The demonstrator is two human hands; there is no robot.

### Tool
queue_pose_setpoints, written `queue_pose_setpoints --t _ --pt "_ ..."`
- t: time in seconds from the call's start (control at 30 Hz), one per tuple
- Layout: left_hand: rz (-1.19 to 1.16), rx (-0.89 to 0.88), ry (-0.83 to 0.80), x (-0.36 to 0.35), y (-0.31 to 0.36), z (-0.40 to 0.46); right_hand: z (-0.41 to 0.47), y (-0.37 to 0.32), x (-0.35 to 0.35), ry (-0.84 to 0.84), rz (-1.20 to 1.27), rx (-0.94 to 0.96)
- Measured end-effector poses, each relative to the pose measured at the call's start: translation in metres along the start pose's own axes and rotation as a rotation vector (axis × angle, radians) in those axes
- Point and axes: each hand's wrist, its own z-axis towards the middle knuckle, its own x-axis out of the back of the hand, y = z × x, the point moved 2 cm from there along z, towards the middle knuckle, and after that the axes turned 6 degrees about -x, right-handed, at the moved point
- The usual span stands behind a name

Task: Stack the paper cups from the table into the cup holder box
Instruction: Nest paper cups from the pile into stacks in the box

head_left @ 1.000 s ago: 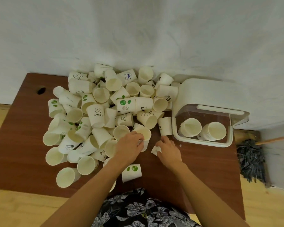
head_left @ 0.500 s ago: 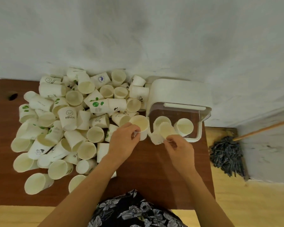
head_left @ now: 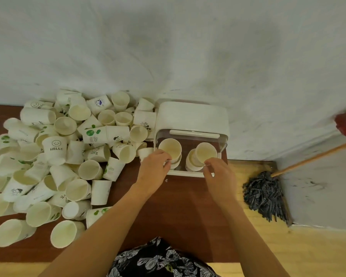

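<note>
- Two hands work at once: the left hand (head_left: 155, 166) pinches the rim of a plain white paper cup (head_left: 170, 148), the right hand (head_left: 220, 173) pinches a second white cup (head_left: 206, 152), both poised over the white plastic cup holder box (head_left: 192, 116) with its clear front.
- Each cup sits over a stack already in the box; they look partly nested.
- Next, by my reading: press them home, let go, reach left.
- Dozens of loose white paper cups (head_left: 54, 156), some with green leaves or "HELLO" smileys, lie heaped on the brown wooden table (head_left: 184, 206).
</note>
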Motion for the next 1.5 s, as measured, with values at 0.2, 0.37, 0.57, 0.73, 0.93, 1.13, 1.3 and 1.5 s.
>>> queue_pose_setpoints --t 0.2,0.37,0.57,0.73,0.93,1.13,1.3,1.5 --pt "0.028 0.064 -0.077 -0.017 -0.003 0.005 0.008 0.014 -0.013 -0.095 -0.014 -0.032" --pt "0.023 0.077 -0.085 -0.019 -0.007 0.003 0.002 0.007 -0.015 -0.091 0.009 -0.020" --pt "0.051 0.119 -0.075 0.001 -0.045 -0.031 -0.022 -0.018 -0.044 -0.255 0.030 0.035" --pt "0.177 0.285 -0.171 0.030 -0.108 -0.079 -0.051 -0.050 -0.090 -0.504 -0.034 0.119" --pt "0.261 0.375 -0.310 0.046 -0.166 -0.111 -0.096 -0.089 -0.147 -0.736 -0.138 0.213" --pt "0.200 0.299 -0.370 0.047 -0.194 -0.116 -0.130 -0.122 -0.199 -0.838 -0.169 0.309" --pt "0.067 0.250 -0.348 0.056 -0.205 -0.116 -0.140 -0.140 -0.231 -0.853 -0.262 0.360" --pt "0.003 0.220 -0.298 0.072 -0.214 -0.117 -0.148 -0.147 -0.255 -0.890 -0.415 0.278"
